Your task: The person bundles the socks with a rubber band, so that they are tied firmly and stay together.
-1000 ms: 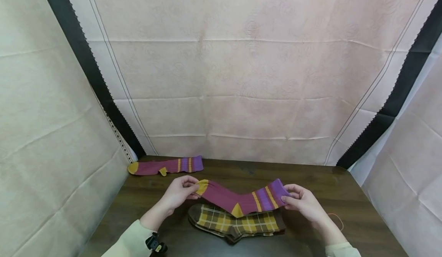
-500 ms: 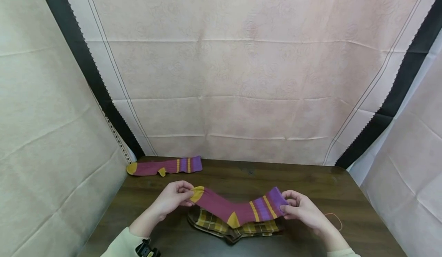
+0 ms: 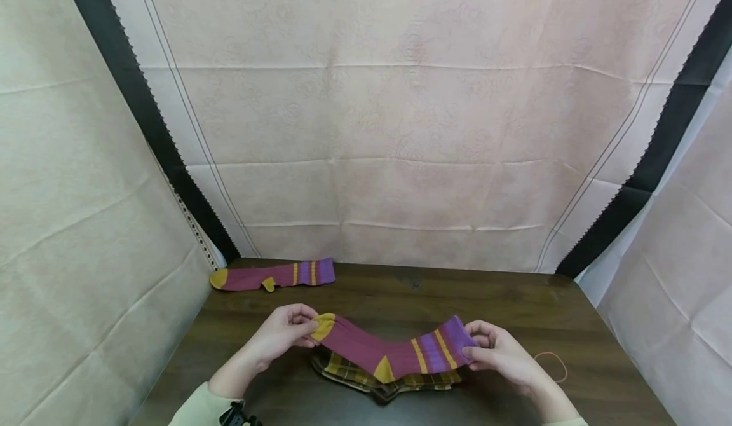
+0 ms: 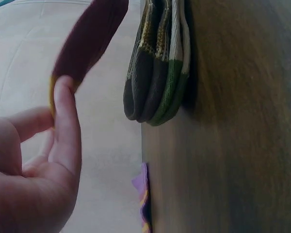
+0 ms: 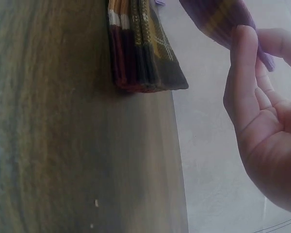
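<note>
Left hand (image 3: 280, 334) and right hand (image 3: 496, 351) pinch a sock (image 3: 372, 346), seemingly not yet on the pile (image 4: 153, 77) between; its mate (image 3: 248, 278) lies beyond the left.

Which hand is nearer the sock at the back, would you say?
The left hand, just in front of the sock; the right hand is farther off, to its right.

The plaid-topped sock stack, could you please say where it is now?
In the head view, the stack lies low centre on the table, between left hand and right hand, below the maroon sock they hold.
</note>
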Action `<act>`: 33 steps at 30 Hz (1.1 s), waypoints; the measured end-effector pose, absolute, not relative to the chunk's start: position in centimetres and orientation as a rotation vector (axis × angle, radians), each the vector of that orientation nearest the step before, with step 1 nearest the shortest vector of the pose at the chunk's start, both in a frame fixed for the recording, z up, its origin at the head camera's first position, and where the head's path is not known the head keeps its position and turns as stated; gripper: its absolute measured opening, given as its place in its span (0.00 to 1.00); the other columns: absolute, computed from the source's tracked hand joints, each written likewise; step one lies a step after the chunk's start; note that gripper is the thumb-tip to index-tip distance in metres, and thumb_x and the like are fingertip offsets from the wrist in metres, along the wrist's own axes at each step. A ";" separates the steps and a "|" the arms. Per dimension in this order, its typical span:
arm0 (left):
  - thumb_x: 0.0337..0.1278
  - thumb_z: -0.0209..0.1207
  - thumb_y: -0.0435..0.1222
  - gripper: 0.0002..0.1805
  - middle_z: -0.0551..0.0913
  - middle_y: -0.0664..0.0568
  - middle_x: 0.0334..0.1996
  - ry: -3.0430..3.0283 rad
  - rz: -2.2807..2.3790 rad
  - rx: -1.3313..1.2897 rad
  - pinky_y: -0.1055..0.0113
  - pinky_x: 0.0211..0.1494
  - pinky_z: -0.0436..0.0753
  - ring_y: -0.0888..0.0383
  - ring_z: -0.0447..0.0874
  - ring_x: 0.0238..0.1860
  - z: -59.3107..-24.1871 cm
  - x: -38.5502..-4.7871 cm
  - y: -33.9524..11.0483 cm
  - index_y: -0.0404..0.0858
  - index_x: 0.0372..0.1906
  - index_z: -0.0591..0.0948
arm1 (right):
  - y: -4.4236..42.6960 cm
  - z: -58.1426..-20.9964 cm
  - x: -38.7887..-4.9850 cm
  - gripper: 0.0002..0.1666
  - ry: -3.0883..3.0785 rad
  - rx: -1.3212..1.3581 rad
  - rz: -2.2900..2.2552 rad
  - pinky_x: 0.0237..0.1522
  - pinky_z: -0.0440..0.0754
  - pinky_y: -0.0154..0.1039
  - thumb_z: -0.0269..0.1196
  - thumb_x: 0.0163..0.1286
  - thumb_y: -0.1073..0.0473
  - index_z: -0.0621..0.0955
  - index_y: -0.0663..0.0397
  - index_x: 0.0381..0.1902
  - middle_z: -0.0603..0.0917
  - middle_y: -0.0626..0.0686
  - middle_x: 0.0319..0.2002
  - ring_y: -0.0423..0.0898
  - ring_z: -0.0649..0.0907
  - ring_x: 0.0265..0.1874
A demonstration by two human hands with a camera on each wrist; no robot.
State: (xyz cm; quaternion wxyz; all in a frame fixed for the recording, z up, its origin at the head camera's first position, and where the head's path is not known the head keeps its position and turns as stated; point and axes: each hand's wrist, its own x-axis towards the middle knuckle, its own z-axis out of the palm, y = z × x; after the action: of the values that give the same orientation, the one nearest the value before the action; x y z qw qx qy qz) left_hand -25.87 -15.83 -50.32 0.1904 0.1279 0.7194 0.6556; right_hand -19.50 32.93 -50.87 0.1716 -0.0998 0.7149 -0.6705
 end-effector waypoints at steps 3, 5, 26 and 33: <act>0.77 0.63 0.33 0.15 0.87 0.40 0.43 2.008 1.846 0.361 0.56 0.47 0.91 0.48 0.91 0.39 -50.4 -25.8 -16.0 0.25 0.56 0.78 | 32.9 -50.9 -19.4 0.16 2.015 -0.293 -1.913 0.42 0.90 0.39 0.67 0.75 0.67 0.75 0.64 0.55 0.90 0.55 0.41 0.44 0.89 0.39; 0.77 0.63 0.33 0.15 0.87 0.41 0.42 1.996 1.848 0.363 0.57 0.46 0.91 0.47 0.91 0.39 -50.5 -25.8 -16.0 0.25 0.56 0.79 | 32.9 -50.9 -19.3 0.16 2.009 -0.313 -1.919 0.41 0.89 0.38 0.67 0.75 0.68 0.75 0.66 0.55 0.89 0.55 0.41 0.44 0.88 0.38; 0.72 0.66 0.30 0.14 0.88 0.42 0.36 2.007 1.717 0.327 0.61 0.39 0.91 0.49 0.92 0.35 -52.6 -25.1 -16.2 0.25 0.53 0.79 | 33.1 -53.2 -19.7 0.19 2.152 -0.213 -1.681 0.43 0.91 0.45 0.61 0.83 0.55 0.78 0.69 0.55 0.88 0.56 0.40 0.48 0.88 0.39; 0.69 0.68 0.29 0.14 0.88 0.42 0.35 2.017 1.673 0.328 0.61 0.37 0.91 0.49 0.92 0.33 -52.9 -25.1 -16.3 0.25 0.52 0.79 | 33.0 -53.2 -19.7 0.20 2.267 -0.157 -1.608 0.40 0.90 0.42 0.61 0.84 0.53 0.83 0.69 0.52 0.88 0.54 0.39 0.48 0.87 0.39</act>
State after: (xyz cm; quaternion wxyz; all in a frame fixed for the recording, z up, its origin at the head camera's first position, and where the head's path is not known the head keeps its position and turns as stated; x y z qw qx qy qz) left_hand -25.15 -16.34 -52.85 0.2476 0.1205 0.7398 0.6139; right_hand -19.67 32.96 -53.21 0.1779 -0.0554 0.8013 -0.5686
